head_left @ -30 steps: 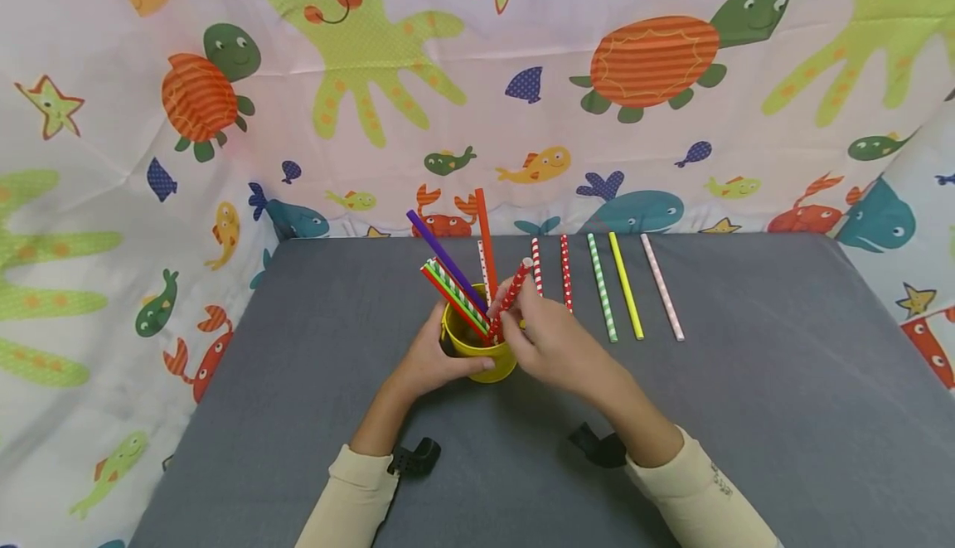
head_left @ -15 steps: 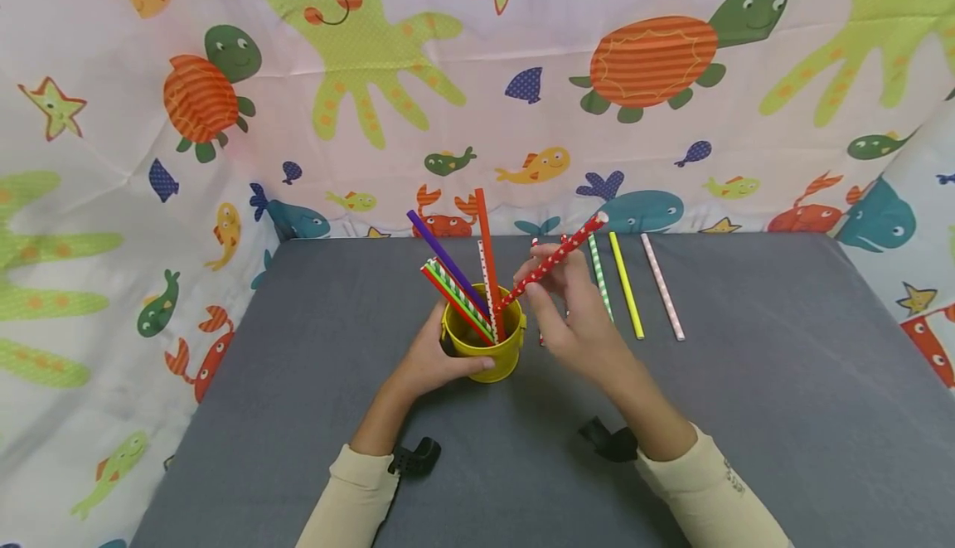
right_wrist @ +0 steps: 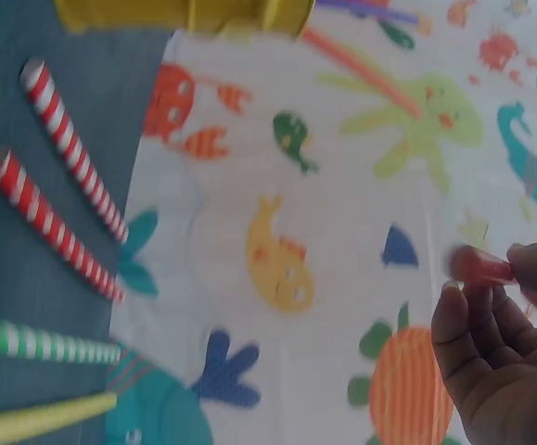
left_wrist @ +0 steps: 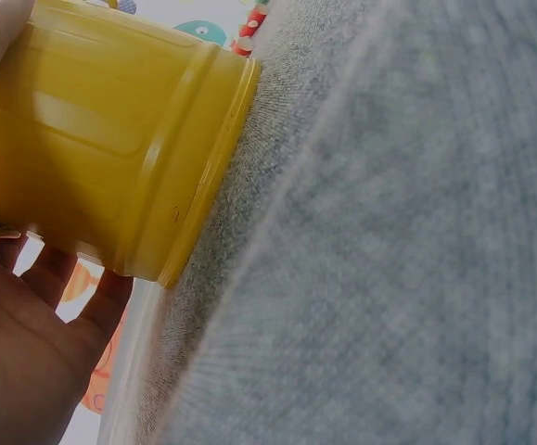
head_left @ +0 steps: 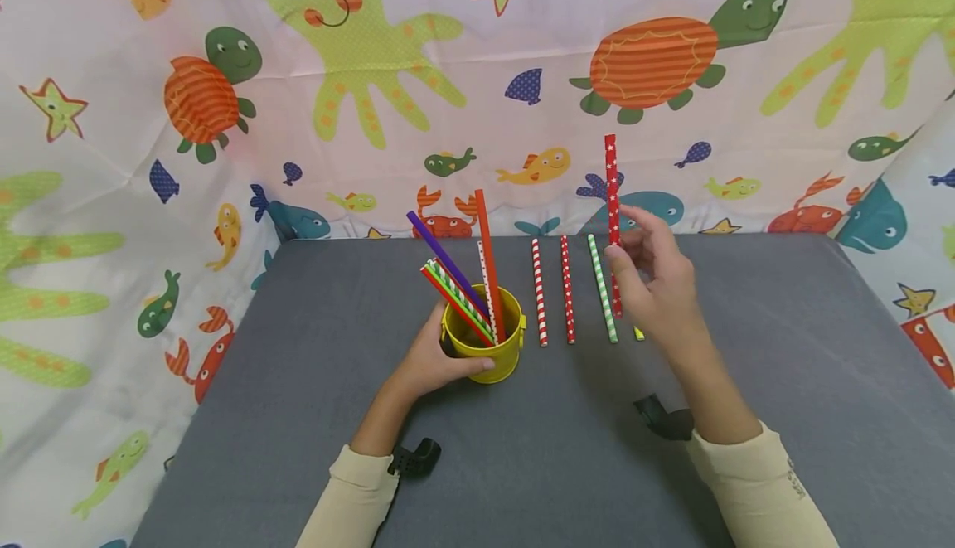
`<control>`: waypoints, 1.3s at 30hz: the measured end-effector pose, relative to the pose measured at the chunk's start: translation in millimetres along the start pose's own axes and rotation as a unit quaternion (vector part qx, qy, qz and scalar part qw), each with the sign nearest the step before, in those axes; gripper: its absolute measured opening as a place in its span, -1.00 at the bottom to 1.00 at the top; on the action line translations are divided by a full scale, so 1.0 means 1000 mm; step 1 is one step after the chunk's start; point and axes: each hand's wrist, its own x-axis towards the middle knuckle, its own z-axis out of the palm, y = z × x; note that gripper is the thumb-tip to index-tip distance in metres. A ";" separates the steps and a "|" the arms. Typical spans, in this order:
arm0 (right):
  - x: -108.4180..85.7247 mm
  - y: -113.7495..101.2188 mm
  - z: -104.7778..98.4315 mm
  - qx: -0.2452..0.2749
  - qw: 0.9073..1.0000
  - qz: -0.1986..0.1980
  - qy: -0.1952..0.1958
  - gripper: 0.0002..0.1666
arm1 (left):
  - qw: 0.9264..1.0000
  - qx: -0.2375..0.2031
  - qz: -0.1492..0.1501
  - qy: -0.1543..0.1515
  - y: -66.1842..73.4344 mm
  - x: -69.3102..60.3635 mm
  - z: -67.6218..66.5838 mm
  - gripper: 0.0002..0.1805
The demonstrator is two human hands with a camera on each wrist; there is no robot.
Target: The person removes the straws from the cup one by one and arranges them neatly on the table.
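Note:
My left hand (head_left: 427,363) holds a small yellow bucket (head_left: 498,367) from its left side, thumb across the front. In the left wrist view, its fingers (left_wrist: 55,311) wrap the bucket's wall. Several paper straws lean in the bucket, among them a purple straw (head_left: 440,255), an orange straw (head_left: 487,237) and a green-and-white striped straw. Up and to the right, my right hand (head_left: 662,283) pinches a red straw with white stars (head_left: 612,179), held nearly upright above the table. The right wrist view shows this straw (right_wrist: 479,266) end-on and blurred between thumb and fingers.
On the grey table (head_left: 313,415) lie a red-and-white striped straw (head_left: 539,291), a red patterned straw (head_left: 568,291) and a green-and-white striped straw (head_left: 601,287). A yellow straw (head_left: 638,333) shows only its end behind my right hand. A sea-animal cloth (head_left: 477,100) hangs behind.
My right hand has drawn the red starred straw up out of the bucket and carried it right, turning it nearly upright. The left hand and bucket stay in place.

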 end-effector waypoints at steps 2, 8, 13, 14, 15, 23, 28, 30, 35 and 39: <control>-0.001 0.007 -0.007 -0.025 0.999 0.013 0.015 -0.55 | 1.000 -0.001 -0.001 0.000 0.000 0.000 0.000 0.14; -0.005 0.028 -0.028 -0.096 0.994 0.054 0.025 -0.83 | 1.000 0.001 -0.004 0.000 0.000 0.000 0.000 0.11; -0.006 0.046 -0.040 -0.132 0.989 0.049 0.033 -0.79 | 1.000 0.003 0.002 0.002 0.001 0.000 0.000 0.09; -0.006 0.048 -0.042 -0.138 0.989 0.049 0.033 -0.77 | 1.000 0.004 0.002 0.002 0.001 -0.001 0.000 0.09; -0.006 0.051 -0.043 -0.144 0.988 0.053 0.030 -0.75 | 1.000 0.004 0.004 0.002 0.001 -0.001 0.000 0.10; -0.009 0.066 -0.057 -0.208 0.961 0.176 -0.053 -0.67 | 1.000 -0.001 0.008 0.001 0.000 0.000 0.000 0.11; -0.010 0.083 -0.065 -0.243 0.929 0.250 -0.127 -0.63 | 1.000 0.001 0.004 0.003 0.000 0.000 0.000 0.11; -0.011 0.091 -0.067 -0.252 0.918 0.265 -0.152 -0.63 | 1.000 0.001 0.004 0.003 0.000 0.000 0.000 0.11; -0.013 0.109 -0.074 -0.254 0.895 0.304 -0.205 -0.55 | 1.000 -0.001 0.004 -0.001 0.010 -0.002 0.000 0.09; -0.016 0.118 -0.076 -0.245 0.869 0.355 -0.242 -0.46 | 1.000 -0.005 -0.002 -0.005 0.032 -0.005 0.000 0.06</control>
